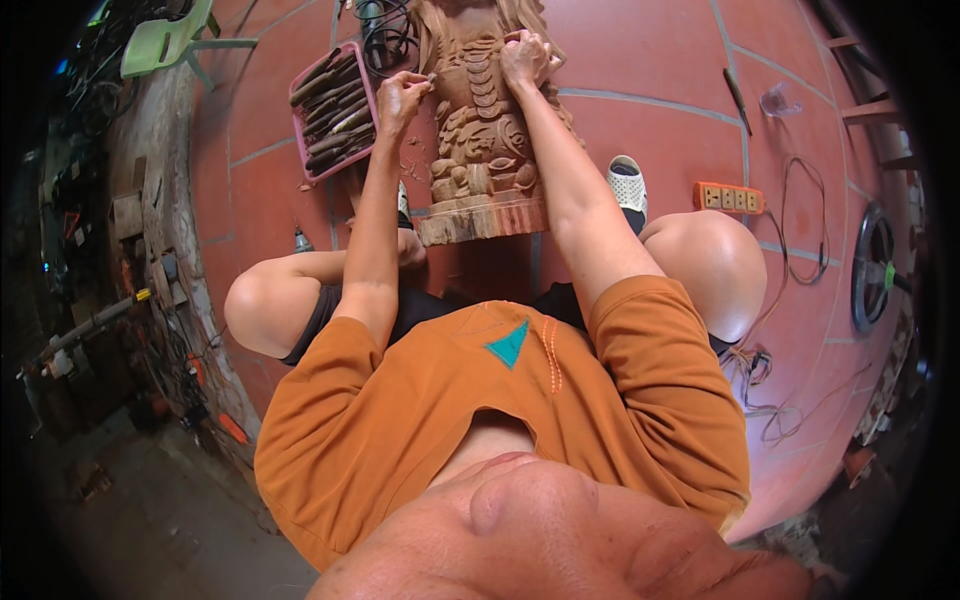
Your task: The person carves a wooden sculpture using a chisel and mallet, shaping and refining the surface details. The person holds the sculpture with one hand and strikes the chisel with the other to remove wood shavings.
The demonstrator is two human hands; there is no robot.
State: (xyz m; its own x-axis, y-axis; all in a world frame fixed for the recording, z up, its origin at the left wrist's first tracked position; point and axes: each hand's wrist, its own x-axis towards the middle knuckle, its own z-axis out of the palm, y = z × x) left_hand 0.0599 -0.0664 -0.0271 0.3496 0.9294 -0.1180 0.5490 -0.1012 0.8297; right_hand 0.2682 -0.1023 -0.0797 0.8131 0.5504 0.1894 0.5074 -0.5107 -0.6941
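A carved brown wooden statue (482, 130) lies lengthwise on the floor in front of me, its flat base toward me. Ridges, scrolls and a row of rounded overlapping discs cover its surface. At its left edge is my left hand (402, 97), thumb and fingers pinched together around something too small to make out. My right hand (525, 60) rests on the upper right part of the carving with its fingers curled; whatever they hold, if anything, is hidden. Left of the statue stands a pink plastic basket (367, 80) full of long, dark-handled carving tools (335, 115).
Beside the basket lies a power tool (376, 45) with a black cable. A dark, slim tool (738, 100) and a clear cup (780, 100) are at the right. Nearer are an orange power strip (728, 198), cords and a wheel (874, 268). A green chair (165, 38) stands far left.
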